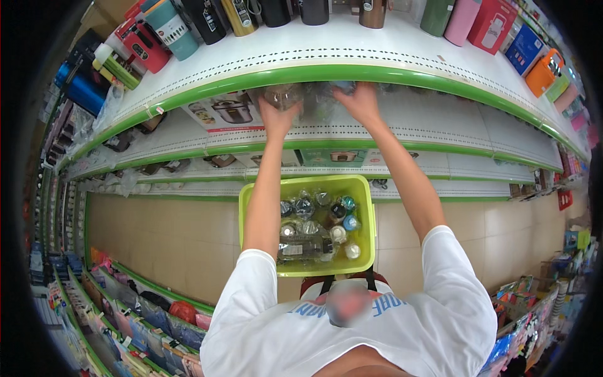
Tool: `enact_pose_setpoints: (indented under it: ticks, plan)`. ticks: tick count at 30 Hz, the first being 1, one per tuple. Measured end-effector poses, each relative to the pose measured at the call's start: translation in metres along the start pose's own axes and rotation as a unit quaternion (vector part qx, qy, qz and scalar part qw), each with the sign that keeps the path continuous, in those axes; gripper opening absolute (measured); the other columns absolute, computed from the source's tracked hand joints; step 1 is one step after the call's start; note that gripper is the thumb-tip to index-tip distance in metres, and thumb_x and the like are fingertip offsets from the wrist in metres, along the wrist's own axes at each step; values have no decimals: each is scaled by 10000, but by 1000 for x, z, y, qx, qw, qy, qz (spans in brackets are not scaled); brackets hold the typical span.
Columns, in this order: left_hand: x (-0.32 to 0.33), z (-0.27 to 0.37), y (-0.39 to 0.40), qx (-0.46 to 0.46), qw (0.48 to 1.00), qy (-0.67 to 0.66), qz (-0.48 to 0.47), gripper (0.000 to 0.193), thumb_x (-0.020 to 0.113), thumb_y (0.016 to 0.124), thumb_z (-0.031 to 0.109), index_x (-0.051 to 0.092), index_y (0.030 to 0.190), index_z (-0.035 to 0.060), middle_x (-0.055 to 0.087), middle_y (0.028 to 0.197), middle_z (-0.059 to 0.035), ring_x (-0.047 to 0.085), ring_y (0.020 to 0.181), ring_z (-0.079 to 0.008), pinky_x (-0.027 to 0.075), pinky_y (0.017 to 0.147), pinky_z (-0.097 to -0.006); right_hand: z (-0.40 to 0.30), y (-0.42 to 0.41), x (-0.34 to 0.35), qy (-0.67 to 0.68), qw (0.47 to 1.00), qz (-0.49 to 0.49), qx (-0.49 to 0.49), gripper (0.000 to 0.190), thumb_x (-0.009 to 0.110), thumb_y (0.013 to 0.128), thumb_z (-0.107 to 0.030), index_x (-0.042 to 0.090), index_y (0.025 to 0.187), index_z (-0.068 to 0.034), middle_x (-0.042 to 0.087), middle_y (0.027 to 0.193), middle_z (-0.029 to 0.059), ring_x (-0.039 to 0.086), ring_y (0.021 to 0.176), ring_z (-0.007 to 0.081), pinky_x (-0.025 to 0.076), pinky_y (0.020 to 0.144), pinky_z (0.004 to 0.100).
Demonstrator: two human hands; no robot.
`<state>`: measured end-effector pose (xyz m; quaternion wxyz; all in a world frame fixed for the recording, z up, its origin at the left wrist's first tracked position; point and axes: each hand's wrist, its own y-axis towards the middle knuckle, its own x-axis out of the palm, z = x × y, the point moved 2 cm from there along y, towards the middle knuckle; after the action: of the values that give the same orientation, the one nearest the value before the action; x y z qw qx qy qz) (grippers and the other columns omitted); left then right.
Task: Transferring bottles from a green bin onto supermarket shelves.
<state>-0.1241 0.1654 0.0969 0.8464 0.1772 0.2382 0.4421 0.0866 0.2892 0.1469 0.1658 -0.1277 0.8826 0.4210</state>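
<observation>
Both hands reach under the green-edged upper shelf (pixel 330 73), over the white shelf below it. My left hand (pixel 279 115) is closed around a clear plastic-wrapped bottle (pixel 283 96), its top partly hidden by the shelf edge. My right hand (pixel 360 103) grips a plastic-wrapped item with a light blue part (pixel 345 86); its fingers are partly hidden. More clear wrapped items stand between the hands, too shaded to tell apart. Below my forearms a yellow-green plastic tub (pixel 370 235) holds several wrapped bottles, some upright with blue, black or white caps, and one lying on its side.
A boxed electric cooker (pixel 231 112) stands left of my left hand. Several flasks and tumblers, among them a teal tumbler (pixel 172 30) and a brown flask (pixel 373 13), line the upper shelf. Lower shelves hold more boxes. Racks of packaged goods (pixel 155 313) stand at the lower left and lower right.
</observation>
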Motion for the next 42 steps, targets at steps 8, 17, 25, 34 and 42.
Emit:
enact_pose_setpoints:
  ticks: [8, 17, 25, 34, 42]
  plan:
    - [5, -35, 27, 49, 998, 29, 22, 932, 905, 572, 336, 440, 1277, -59, 559, 1247, -257, 538, 1166, -393, 445, 963, -419, 12, 39, 63, -145, 975, -159, -54, 546, 697, 822, -348, 555, 1278, -84, 556, 1282, 179, 515, 1173, 377, 389, 1021, 473]
    - [16, -38, 26, -45, 951, 152, -267, 945, 768, 695, 528, 416, 1387, -10, 431, 1388, -262, 439, 1282, -380, 397, 1040, -411, 61, 45, 75, -326, 939, -75, -80, 724, 644, 878, -444, 366, 1431, -68, 383, 1431, 260, 406, 1281, 426, 375, 1046, 478]
    - [-99, -46, -192, -176, 930, 134, -292, 493, 719, 818, 328, 576, 1139, -18, 659, 1088, -210, 637, 1014, -362, 506, 859, -434, -16, -142, 20, 3, 992, -31, 120, 262, 625, 903, -190, 568, 1092, -17, 652, 941, 109, 628, 871, 221, 494, 802, 347]
    - [-110, -80, -409, -13, 733, 438, -521, 757, 751, 733, 220, 417, 1386, 30, 480, 1343, -137, 447, 1245, -309, 331, 1056, -453, 50, -393, 77, -251, 789, -442, 345, 849, 738, 737, -535, 430, 1294, 26, 562, 1190, 315, 568, 1127, 433, 478, 934, 494]
    - [-95, -101, -420, 53, 716, 518, -466, 581, 643, 814, 175, 448, 1345, 42, 531, 1254, -109, 476, 1181, -280, 364, 1000, -429, 60, -412, 80, -191, 777, -415, 432, 892, 762, 699, -538, 395, 1313, -5, 562, 1236, 269, 588, 1101, 410, 494, 907, 483]
